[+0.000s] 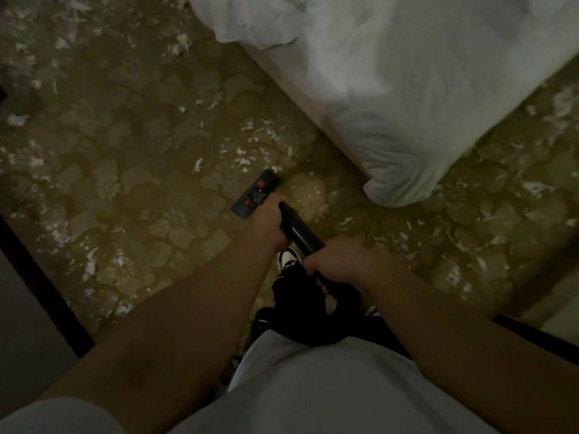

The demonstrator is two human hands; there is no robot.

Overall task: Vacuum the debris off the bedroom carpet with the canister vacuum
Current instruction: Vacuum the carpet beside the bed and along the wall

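Observation:
Both hands hold the black vacuum wand (pixel 299 228). My left hand (pixel 266 225) grips it low, near the floor head. Higher up, my right hand (pixel 336 261) grips the wand near the handle. The dark floor head (pixel 255 194), with two red pedals, lies flat on the patterned olive carpet (pixel 150 183) just off the bed corner. White scraps of debris (pixel 247 142) lie scattered beyond the head, to the left and on the right side of the bed. The canister itself is hidden.
A bed with a white duvet (pixel 407 89) fills the upper right, its corner hanging close to the floor head. A dark furniture edge (pixel 40 277) runs along the lower left. My shoe (pixel 288 260) stands under the wand. A black hose (pixel 532 335) trails right.

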